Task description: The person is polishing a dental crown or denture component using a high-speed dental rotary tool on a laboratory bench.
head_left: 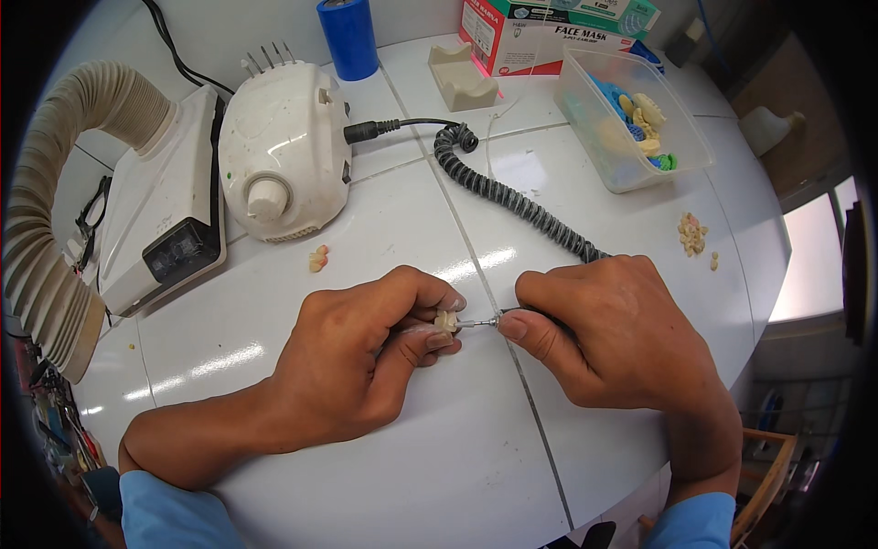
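Note:
Between the thumb and fingers of my left hand (352, 357) is a small cream tooth-shaped piece, seemingly a dental crown (446, 320). My right hand (626, 334) is closed around a rotary handpiece, whose body the fingers mostly hide. Its thin metal bur (477, 323) points left and meets the crown, or comes very close to it. A black coiled cord (521, 206) runs from behind my right hand back to a white control unit (283, 156) with a round knob.
A white dust extractor (169, 210) with a ribbed hose (37, 220) stands on the left. Small tooth-coloured pieces (692, 234) lie on the right; a pinkish cluster (318, 259) lies near the control unit. Behind are a blue cylinder (348, 41), a handpiece rest (464, 80), boxes (517, 41) and a plastic tub (594, 169).

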`<state>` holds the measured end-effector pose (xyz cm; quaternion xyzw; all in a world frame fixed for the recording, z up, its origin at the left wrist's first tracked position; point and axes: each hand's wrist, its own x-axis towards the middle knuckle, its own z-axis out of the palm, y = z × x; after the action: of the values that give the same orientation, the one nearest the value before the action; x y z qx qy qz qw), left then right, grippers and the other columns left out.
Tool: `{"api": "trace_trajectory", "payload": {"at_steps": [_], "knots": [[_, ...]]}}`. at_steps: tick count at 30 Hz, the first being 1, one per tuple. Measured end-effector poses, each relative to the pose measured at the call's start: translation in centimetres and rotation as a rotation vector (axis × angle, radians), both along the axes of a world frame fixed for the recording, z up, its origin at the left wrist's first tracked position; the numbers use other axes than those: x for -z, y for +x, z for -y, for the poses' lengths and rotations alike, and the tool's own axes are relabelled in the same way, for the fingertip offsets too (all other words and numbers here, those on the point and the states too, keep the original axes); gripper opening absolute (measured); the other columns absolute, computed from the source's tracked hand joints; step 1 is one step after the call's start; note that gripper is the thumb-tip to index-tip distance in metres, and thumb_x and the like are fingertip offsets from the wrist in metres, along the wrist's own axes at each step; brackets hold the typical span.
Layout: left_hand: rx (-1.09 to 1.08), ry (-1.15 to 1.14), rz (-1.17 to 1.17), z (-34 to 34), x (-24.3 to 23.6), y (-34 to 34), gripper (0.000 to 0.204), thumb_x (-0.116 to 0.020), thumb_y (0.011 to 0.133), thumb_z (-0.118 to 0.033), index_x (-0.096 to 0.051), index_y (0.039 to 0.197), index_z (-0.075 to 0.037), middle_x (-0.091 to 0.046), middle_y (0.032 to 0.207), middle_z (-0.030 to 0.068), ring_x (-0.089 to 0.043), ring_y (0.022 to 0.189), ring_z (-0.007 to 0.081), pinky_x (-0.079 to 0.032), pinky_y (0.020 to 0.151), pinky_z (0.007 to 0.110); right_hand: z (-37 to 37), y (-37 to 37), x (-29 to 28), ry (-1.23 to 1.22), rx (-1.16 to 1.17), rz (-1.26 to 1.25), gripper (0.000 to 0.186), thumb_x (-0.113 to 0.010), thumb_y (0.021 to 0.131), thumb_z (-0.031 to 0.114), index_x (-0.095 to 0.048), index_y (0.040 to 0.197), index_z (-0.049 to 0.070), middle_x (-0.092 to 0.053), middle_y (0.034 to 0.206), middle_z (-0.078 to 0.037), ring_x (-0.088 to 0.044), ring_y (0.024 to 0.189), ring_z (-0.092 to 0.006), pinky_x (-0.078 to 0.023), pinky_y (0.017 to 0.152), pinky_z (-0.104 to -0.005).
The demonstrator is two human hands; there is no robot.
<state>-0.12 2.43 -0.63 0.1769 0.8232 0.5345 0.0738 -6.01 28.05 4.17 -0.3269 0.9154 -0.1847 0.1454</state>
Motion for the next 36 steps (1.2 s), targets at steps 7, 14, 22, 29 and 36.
{"api": "trace_trajectory", "payload": {"at_steps": [7,14,22,29,36], "knots": [[-0.005,0.002,-0.007,-0.07,0.05,0.04,0.015,-0.061,0.110,0.007,-0.065,0.124,0.008,-0.081,0.105,0.0165,-0.084,0.100,0.0213,-0.069,0.085,0.030,0.02,-0.06,-0.08,0.016,-0.011,0.014,0.046,-0.062,0.112,0.042,-0.071,0.083,0.006,-0.070,0.066,-0.015,-0.069,0.062,-0.0396,-0.048,0.061,-0.0534],[-0.008,0.006,-0.003,-0.16,-0.06,0.06,0.015,-0.060,0.110,0.007,-0.065,0.124,0.008,-0.081,0.105,0.0167,-0.084,0.100,0.0216,-0.069,0.085,0.030,0.06,0.23,0.30,-0.044,0.019,-0.029,0.036,-0.070,0.107,0.034,-0.070,0.083,0.006,-0.066,0.066,-0.015,-0.064,0.059,-0.0398,-0.045,0.058,-0.0504],[0.006,-0.011,0.001,-0.04,-0.12,0.00,0.015,-0.060,0.109,0.008,-0.065,0.123,0.008,-0.081,0.105,0.0166,-0.084,0.100,0.0217,-0.069,0.085,0.030,0.05,0.08,0.07,0.012,-0.012,-0.006,0.047,-0.062,0.112,0.043,-0.070,0.084,0.006,-0.071,0.068,-0.014,-0.069,0.063,-0.0392,-0.047,0.060,-0.0537],[-0.002,-0.006,-0.009,-0.13,-0.08,-0.01,0.016,-0.059,0.109,0.008,-0.065,0.124,0.008,-0.081,0.105,0.0165,-0.084,0.100,0.0220,-0.069,0.085,0.030,0.08,0.04,-0.18,0.028,-0.024,0.010,0.047,-0.061,0.113,0.043,-0.070,0.084,0.006,-0.070,0.067,-0.014,-0.069,0.062,-0.0392,-0.047,0.061,-0.0538],[-0.001,0.001,0.007,-0.14,-0.17,0.11,0.017,-0.056,0.111,0.007,-0.064,0.126,0.006,-0.081,0.111,0.0169,-0.084,0.103,0.0223,-0.070,0.086,0.030,0.00,-0.08,0.10,-0.046,0.004,0.005,0.046,-0.062,0.112,0.040,-0.070,0.084,0.005,-0.068,0.066,-0.016,-0.067,0.062,-0.0413,-0.047,0.061,-0.0548]]}}
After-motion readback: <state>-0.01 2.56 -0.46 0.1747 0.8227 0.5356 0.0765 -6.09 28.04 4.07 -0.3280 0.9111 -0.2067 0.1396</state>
